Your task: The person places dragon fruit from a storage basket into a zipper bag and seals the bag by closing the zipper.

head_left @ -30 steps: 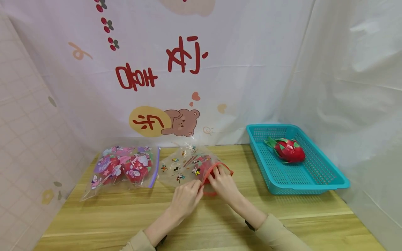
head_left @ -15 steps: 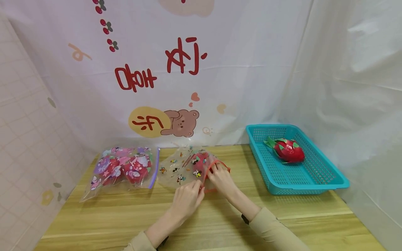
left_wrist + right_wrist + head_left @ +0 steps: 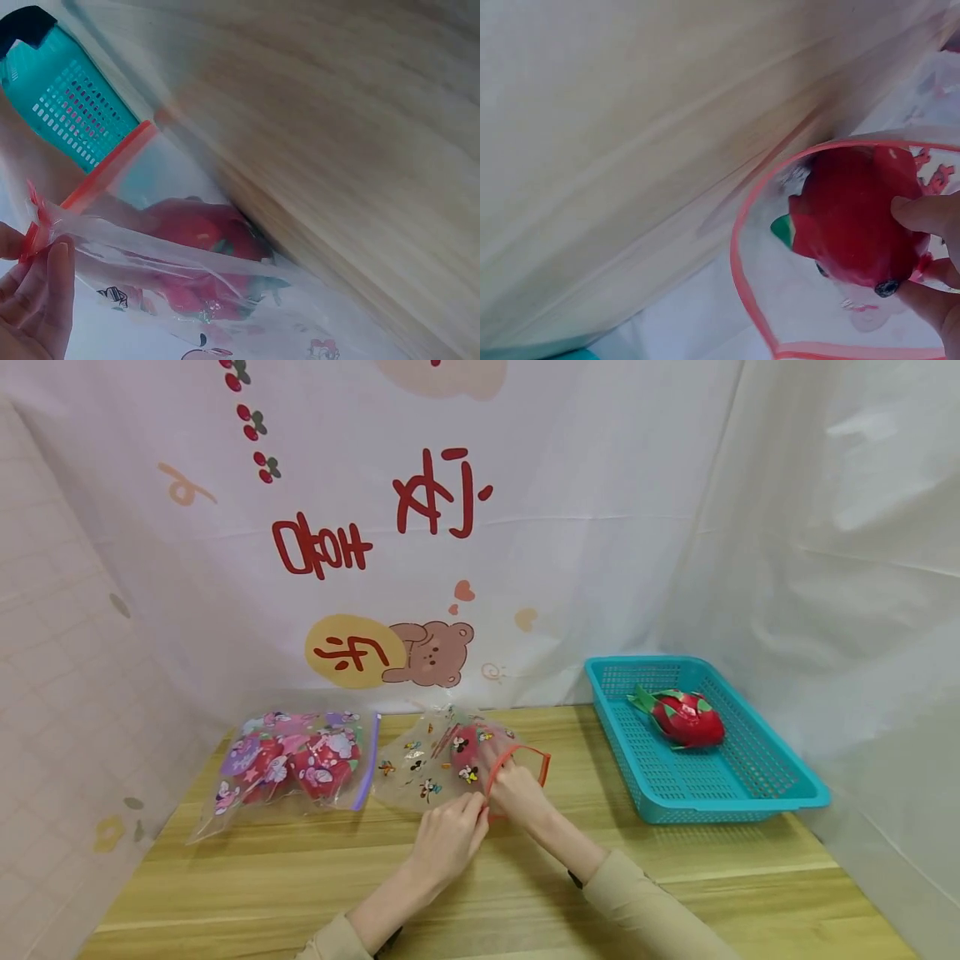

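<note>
A clear cartoon-print zip bag (image 3: 420, 764) with a red zip rim (image 3: 538, 758) lies on the wooden table (image 3: 525, 893). My left hand (image 3: 474, 810) pinches the near edge of that rim (image 3: 34, 229), holding the mouth up. My right hand (image 3: 501, 772) reaches in through the mouth. Its fingers (image 3: 928, 214) grip a red toy dragon fruit (image 3: 851, 225) with green tips inside the bag; from the head view the fruit (image 3: 463, 745) shows through the plastic.
A second zip bag (image 3: 296, 764) with a purple zip, holding red dragon fruits, lies to the left. A teal plastic basket (image 3: 742, 793) at the right holds one more dragon fruit (image 3: 686, 718). A printed white curtain closes off the back and sides.
My right hand has slid further left into the bag, carrying the dragon fruit deeper. The left hand has kept its pinch on the rim, hardly moving.
</note>
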Available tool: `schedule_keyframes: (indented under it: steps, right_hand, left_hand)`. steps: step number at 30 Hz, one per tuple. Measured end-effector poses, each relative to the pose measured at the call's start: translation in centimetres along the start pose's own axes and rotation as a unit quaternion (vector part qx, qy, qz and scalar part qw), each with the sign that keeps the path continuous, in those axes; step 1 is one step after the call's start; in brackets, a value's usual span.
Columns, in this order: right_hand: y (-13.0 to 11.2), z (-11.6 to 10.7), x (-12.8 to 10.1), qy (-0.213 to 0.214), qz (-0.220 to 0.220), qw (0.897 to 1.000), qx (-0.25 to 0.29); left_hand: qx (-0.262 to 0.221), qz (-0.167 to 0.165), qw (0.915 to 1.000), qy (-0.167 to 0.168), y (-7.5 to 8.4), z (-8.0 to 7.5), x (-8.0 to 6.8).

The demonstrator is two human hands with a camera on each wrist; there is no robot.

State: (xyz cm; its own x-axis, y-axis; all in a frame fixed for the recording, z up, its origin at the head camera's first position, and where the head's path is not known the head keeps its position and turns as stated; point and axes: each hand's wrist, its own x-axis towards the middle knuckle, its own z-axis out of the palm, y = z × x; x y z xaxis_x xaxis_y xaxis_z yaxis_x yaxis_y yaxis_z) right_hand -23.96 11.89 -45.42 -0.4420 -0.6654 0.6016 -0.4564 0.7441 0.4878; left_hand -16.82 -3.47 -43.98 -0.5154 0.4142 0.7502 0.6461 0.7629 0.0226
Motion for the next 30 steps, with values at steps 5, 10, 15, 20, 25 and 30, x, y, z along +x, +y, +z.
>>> schedule_keyframes:
  steps: [5,10,15,20,25,30]
  right_hand:
    - [0.6,0.8,0.1,-0.014,0.005,1.000,0.025]
    - [1.0,1.0,0.1,-0.012,0.005,0.998,0.054]
    - [1.3,1.1,0.1,0.007,-0.014,0.997,0.072]
    - [1.7,1.5,0.2,0.016,-0.041,0.995,0.089]
    - [2.5,2.6,0.3,0.035,-0.039,0.992,0.116]
    - [2.6,2.9,0.5,0.037,-0.043,0.990,0.130]
  left_hand:
    - [-0.011,-0.008,0.9999,0.000,0.0,-0.1,0.1]
    - [-0.011,-0.016,0.9998,0.000,-0.1,-0.2,0.3]
    - [-0.003,-0.007,1.0000,0.000,0.0,-0.2,0.4]
    - [0.009,0.005,0.9999,0.004,0.0,-0.3,0.3]
    - [0.009,0.009,0.9999,0.009,-0.1,-0.4,0.4]
    - [-0.004,0.002,0.9999,0.012,-0.3,-0.5,0.5]
